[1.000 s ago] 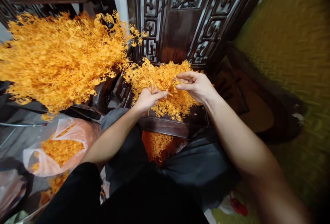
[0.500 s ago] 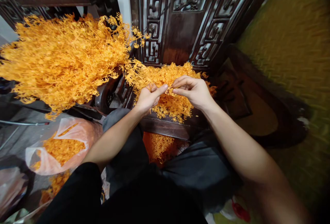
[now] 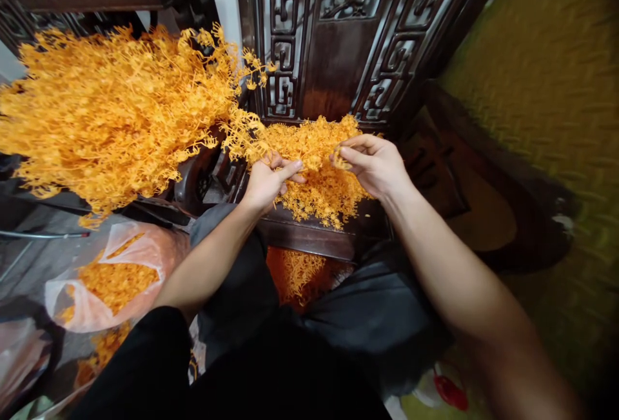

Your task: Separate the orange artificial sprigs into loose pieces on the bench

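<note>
My left hand is closed in a pinch on an orange plastic sprig, whose branching end seems to spread up and left from the fingers. The left thumb points right. Apart from it on the right, my right hand is closed too, thumb and forefinger pinching a small curled orange plastic piece. Both hands hover over a pile of orange plastic sprigs on the dark wooden seat. The fingers partly hide what each hand grips.
A large heap of orange sprigs rises at the left. Below it stands a translucent plastic bag of orange pieces. More orange pieces lie in a red container between my knees. A carved wooden backrest stands behind the pile.
My hands have moved apart from nearly touching. The right went to the right with the small orange piece; the left shifted slightly left.
</note>
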`<state>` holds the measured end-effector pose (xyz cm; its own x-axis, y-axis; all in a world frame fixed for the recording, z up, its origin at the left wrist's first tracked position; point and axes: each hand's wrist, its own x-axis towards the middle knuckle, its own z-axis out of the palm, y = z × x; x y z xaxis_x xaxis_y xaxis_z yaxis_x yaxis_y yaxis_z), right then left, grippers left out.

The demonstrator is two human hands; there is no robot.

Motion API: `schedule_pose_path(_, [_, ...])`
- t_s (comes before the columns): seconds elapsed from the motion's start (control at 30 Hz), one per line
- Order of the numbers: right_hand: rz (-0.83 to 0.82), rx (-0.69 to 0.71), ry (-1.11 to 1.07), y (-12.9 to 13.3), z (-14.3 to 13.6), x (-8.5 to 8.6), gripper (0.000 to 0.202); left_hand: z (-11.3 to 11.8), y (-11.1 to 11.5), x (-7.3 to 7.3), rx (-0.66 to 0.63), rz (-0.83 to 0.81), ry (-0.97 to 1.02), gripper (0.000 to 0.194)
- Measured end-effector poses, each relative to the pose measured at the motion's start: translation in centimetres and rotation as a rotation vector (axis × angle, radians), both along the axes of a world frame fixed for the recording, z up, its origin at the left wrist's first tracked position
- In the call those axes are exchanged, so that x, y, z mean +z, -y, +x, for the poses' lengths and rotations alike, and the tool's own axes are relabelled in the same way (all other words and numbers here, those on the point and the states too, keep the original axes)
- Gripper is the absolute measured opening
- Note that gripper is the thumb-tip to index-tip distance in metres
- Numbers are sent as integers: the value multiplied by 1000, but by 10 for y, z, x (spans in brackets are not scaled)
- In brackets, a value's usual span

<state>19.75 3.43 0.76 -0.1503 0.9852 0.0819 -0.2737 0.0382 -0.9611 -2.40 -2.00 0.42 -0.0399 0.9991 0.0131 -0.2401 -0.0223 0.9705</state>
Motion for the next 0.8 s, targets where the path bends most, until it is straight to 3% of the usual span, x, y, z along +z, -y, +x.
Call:
schedule_pose_path(0.2, [89,100,20,20,-20,6,38,1,0,1,43,-2,14,60])
schedule_pose_path(0.47, [-7,3,45,8,-9,0,44,3,1,3,45,-4,46,58])
schedule_pose_path(0.67, [-15,99,8,12,-12,2,41,2,0,4,57,-14,85,60])
schedule_pose_path(0.8, [1,84,45,14,-14,-1,38,2,1,5,46,-19,103,60])
